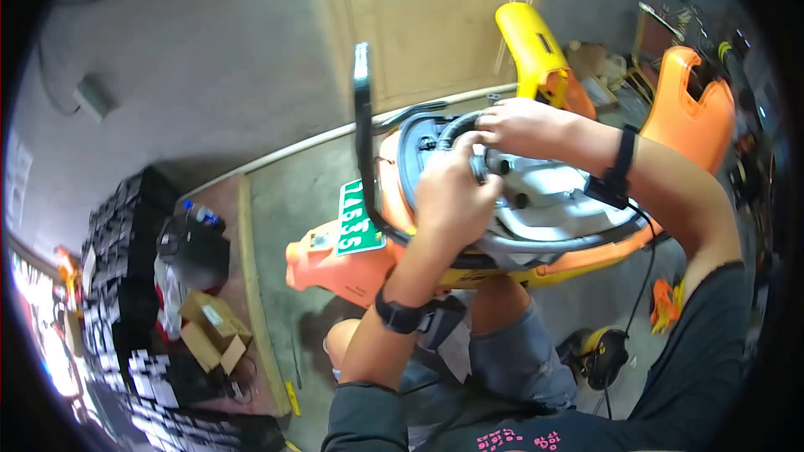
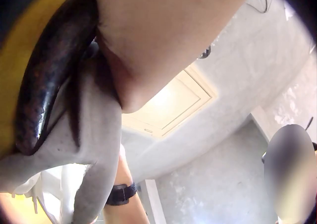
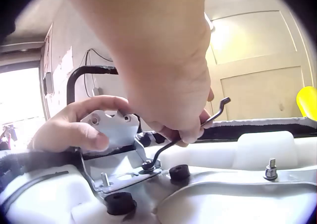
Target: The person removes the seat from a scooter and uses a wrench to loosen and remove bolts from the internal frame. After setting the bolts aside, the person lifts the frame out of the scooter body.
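In the right wrist view my right hand (image 3: 168, 80) pinches a bent black metal rod (image 3: 214, 118), whose lower end meets a fastener on a metal bracket (image 3: 118, 133). My left hand (image 1: 456, 188) grips that bracket, thumb in front and fingers over its top edge. Both hands are close together over the opened upper part of an orange and yellow motorbike (image 1: 586, 264). Round the hands lie a grey housing (image 1: 548, 192), black rubber bushings (image 3: 181, 172) and a threaded stud with a nut (image 3: 271, 169).
A black tubular bar (image 1: 363, 117) rises left of the hands, above a green number plate (image 1: 360, 218). Yellow (image 1: 536, 46) and orange (image 1: 691, 113) body panels stand behind and to the right. An opened cardboard box (image 1: 213, 331) sits at left; a cable hangs from my right wrist.
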Demonstrator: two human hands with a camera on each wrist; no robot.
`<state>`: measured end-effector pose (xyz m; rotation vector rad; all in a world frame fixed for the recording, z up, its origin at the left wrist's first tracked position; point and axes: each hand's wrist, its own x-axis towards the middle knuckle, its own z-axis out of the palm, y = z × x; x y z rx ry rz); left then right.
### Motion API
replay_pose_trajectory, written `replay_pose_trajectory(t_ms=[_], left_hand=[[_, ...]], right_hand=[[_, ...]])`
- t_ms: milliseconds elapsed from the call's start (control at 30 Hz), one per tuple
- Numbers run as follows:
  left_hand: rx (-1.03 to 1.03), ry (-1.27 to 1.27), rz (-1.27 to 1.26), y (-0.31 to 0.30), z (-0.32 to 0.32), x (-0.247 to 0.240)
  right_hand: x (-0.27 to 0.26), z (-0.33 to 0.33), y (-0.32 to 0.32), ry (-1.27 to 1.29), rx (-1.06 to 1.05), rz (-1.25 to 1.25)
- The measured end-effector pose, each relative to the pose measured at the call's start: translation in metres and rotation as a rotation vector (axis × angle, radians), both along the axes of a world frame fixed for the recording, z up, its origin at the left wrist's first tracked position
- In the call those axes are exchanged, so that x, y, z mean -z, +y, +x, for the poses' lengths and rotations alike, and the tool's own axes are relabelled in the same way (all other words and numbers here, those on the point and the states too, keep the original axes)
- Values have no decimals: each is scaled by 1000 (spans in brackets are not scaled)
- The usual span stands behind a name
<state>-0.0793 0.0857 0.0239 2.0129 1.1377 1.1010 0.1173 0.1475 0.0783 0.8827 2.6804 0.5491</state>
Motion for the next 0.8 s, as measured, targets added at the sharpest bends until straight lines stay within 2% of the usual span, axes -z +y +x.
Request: replay_pose_trajectory(t_ms=[67, 133, 200, 233, 367, 400, 467, 600, 667, 800], left_hand=[[-21, 46, -17, -5, -2, -11], [-48, 65, 0, -5, 0, -11], [-48, 55, -12, -5, 1, -9], [-53, 33, -41, -5, 1, -9], [-75, 43, -76, -9, 1, -14], [-66, 53, -71, -10, 1, -15], [-80, 61, -81, -11, 1, -18], [-93, 27, -53, -9, 1, -12], [-88, 28, -53, -7, 1, -10], [-92, 33, -39, -11, 0, -13]], right_hand=[[13, 4, 1, 54, -138, 128], [11, -2, -1, -58, -72, 114], [-1, -3, -13, 77, -74, 172], [-3, -2, -13, 53, -75, 240], [-35, 0, -23, 39, 154, 28], [-30, 6, -25, 49, 163, 32], [-21, 13, -32, 245, 276, -159], [-21, 1, -63, 302, 434, -207], [-21, 2, -66, 282, 365, -171], [-24, 1, -75, 347, 390, -202]])
